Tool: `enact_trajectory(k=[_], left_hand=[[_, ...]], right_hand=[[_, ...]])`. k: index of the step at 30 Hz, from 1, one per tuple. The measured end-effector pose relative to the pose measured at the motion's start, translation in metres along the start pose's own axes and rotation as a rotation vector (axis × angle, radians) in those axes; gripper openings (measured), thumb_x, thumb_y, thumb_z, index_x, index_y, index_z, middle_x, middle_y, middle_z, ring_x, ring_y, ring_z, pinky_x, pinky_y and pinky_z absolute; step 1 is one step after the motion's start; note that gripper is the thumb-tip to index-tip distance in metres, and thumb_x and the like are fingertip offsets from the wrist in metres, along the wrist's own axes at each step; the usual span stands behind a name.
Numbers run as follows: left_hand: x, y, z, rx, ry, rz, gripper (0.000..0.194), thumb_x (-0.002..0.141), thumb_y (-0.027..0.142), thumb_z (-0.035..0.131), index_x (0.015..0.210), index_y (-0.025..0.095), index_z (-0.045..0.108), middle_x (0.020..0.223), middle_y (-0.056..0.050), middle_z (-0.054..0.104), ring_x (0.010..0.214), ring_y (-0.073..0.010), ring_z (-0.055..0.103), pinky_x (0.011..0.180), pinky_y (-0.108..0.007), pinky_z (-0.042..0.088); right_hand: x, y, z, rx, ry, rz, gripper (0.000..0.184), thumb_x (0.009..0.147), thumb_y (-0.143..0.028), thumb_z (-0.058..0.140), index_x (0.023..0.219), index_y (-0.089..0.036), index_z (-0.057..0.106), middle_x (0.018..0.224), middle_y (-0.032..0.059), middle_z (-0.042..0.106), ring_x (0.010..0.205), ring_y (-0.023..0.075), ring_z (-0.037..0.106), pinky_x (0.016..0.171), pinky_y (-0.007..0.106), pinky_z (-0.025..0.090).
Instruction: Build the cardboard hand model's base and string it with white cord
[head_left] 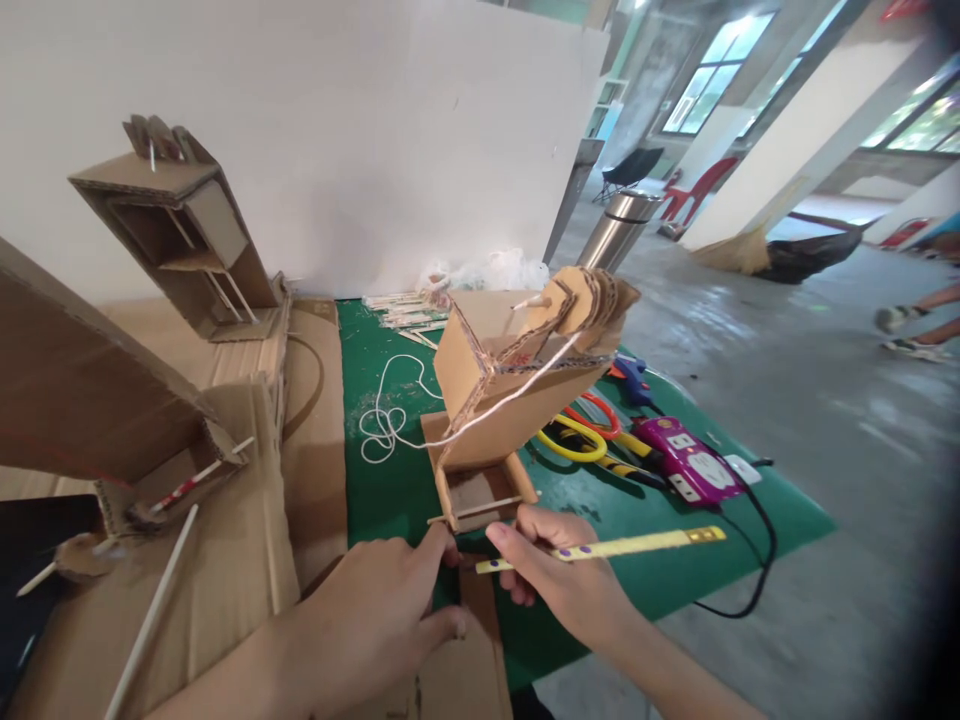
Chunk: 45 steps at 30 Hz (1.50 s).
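Yellow pencil (630,548) in the right hand (566,585), beside the foot of the cardboard model (517,425)

The cardboard model stands on the green desk (772,515), not far from the near edge, and its open base frame (523,477) lies just beyond the fingers of both hands, on the side toward the desk's far edge. A thin stick (487,508) runs crosswise along the frame's near side, its left end poking past the frame's left corner. The left hand (382,598) is nearer that end; the right hand is nearer the frame's right corner.

The right fingers are closed around the yellow pencil, thumb laid over it. Its long axis runs sideways: the gold-banded end points toward the desk's right corner, the other end toward the left hand. The left thumb and forefinger stand well parted, the forefinger's tip by the frame's left corner; whether it touches the thin stick, or what the hidden fingers grasp, I cannot tell
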<state>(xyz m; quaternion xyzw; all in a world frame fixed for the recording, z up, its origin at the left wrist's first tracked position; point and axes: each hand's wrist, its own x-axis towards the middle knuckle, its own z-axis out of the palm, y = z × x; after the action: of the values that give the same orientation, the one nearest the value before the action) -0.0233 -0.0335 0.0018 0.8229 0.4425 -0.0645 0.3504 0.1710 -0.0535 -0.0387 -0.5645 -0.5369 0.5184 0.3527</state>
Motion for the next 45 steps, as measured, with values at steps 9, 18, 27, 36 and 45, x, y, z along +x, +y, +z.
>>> enact_trajectory(k=[9,18,27,36,45], left_hand=[[0.0004,-0.0024,0.0034,-0.001,0.001,-0.013,0.034,0.085,0.043,0.050,0.111,0.021,0.050,0.077,-0.002,0.065,0.074,-0.0231,0.064,0.062,-0.029,0.042],[0.0004,0.0005,0.0008,-0.006,-0.005,-0.028,0.034,0.085,0.042,0.050,0.111,0.021,0.051,0.078,-0.002,0.065,0.077,-0.0236,0.064,0.065,-0.030,0.043],[0.0002,-0.0020,0.0039,-0.009,0.013,-0.013,0.034,0.085,0.043,0.050,0.112,0.022,0.050,0.075,-0.001,0.065,0.074,-0.0223,0.063,0.063,-0.028,0.042],[0.0004,-0.0034,0.0053,-0.008,0.020,-0.011,0.034,0.085,0.043,0.051,0.112,0.023,0.051,0.075,-0.001,0.065,0.072,-0.0219,0.063,0.062,-0.028,0.041],[0.0017,-0.0025,0.0033,-0.015,0.025,-0.005,0.033,0.085,0.041,0.051,0.113,0.023,0.050,0.075,-0.001,0.065,0.072,-0.0229,0.063,0.060,-0.029,0.040]], right_hand=[[0.0041,-0.0011,-0.0014,-0.015,-0.045,-0.009,0.045,0.083,-0.049,0.053,0.052,-0.020,0.041,0.046,-0.0007,0.055,0.040,0.0087,0.052,0.038,0.016,0.039],[0.0053,-0.0077,-0.0017,-0.033,-0.047,0.005,0.042,0.081,-0.047,0.052,0.051,-0.020,0.039,0.045,-0.0016,0.053,0.039,0.0086,0.050,0.036,0.016,0.035],[0.0046,-0.0067,-0.0019,-0.048,-0.024,-0.022,0.041,0.083,-0.043,0.050,0.050,-0.021,0.037,0.045,-0.0032,0.049,0.039,0.0083,0.050,0.036,0.016,0.035],[0.0036,-0.0058,-0.0018,-0.076,0.007,-0.041,0.042,0.081,-0.043,0.050,0.048,-0.021,0.035,0.041,-0.0036,0.045,0.037,0.0089,0.048,0.037,0.017,0.034],[0.0031,-0.0030,-0.0007,-0.026,0.091,-0.050,0.043,0.084,-0.047,0.050,0.052,-0.021,0.037,0.045,-0.0024,0.051,0.040,0.0097,0.050,0.040,0.019,0.039]])
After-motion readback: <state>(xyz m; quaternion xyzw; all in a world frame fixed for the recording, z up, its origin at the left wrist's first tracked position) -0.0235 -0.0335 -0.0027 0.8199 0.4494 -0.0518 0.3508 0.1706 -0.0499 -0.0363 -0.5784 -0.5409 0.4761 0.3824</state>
